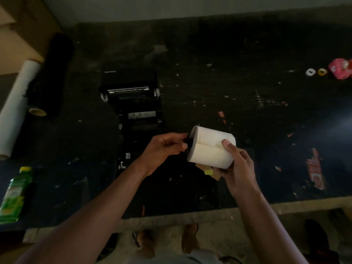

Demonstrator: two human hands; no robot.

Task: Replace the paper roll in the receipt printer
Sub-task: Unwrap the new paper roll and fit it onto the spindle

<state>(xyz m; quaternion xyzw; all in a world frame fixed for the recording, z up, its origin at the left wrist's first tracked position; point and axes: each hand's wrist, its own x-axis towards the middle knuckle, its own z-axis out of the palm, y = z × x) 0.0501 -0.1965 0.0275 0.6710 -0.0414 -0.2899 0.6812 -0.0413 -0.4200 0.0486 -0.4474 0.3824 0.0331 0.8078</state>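
Observation:
A white paper roll [208, 147] is held above the dark table, lying on its side. My right hand [238, 166] grips it from the right end and underneath, thumb on top. My left hand [163, 149] pinches a small black part at the roll's left end. The black receipt printer [133, 105] stands open on the table just beyond my left hand, its metal bar and rollers showing. Whether a roll sits inside it cannot be made out.
A long white roll [17, 103] and a black roll [51, 73] lie at the far left. A green bottle [14, 195] lies at the near left. Small tape rings [310, 72] and a pink item [340, 68] sit far right. Paper scraps [316, 172] litter the right side.

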